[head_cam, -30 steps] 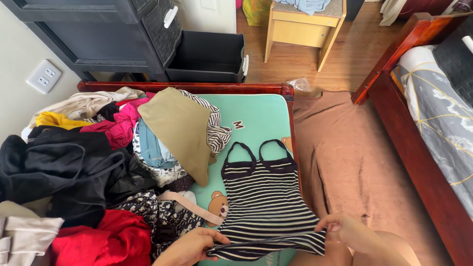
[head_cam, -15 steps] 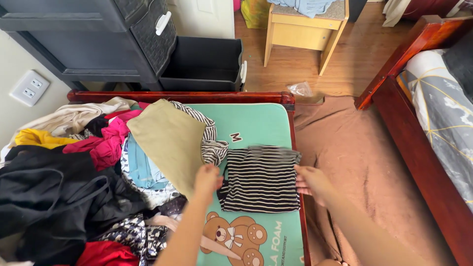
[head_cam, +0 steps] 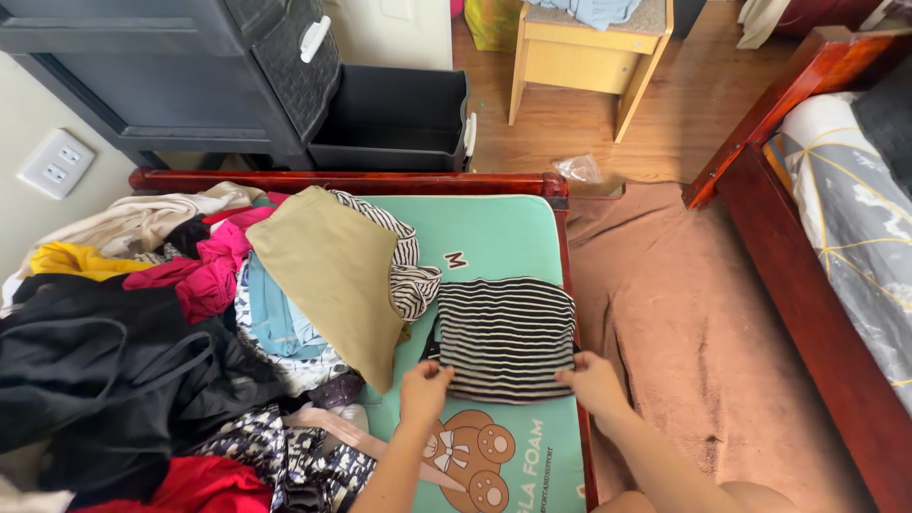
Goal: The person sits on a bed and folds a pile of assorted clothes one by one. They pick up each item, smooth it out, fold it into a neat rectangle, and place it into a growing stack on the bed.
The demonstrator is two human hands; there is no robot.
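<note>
1. Striped top (head_cam: 506,337), spread flat a second ago, now lies folded in half on the green mattress (head_cam: 494,228).
2. Left hand (head_cam: 426,389) and right hand (head_cam: 591,382) pinch its near edge; folding advances.

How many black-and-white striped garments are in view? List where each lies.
2. The folded striped top lies on the green mattress, held at its near corners by the left hand and right hand. A striped garment sits crumpled at the clothes pile's edge. More may be buried.

Black-and-white striped top (head_cam: 506,337)
</note>
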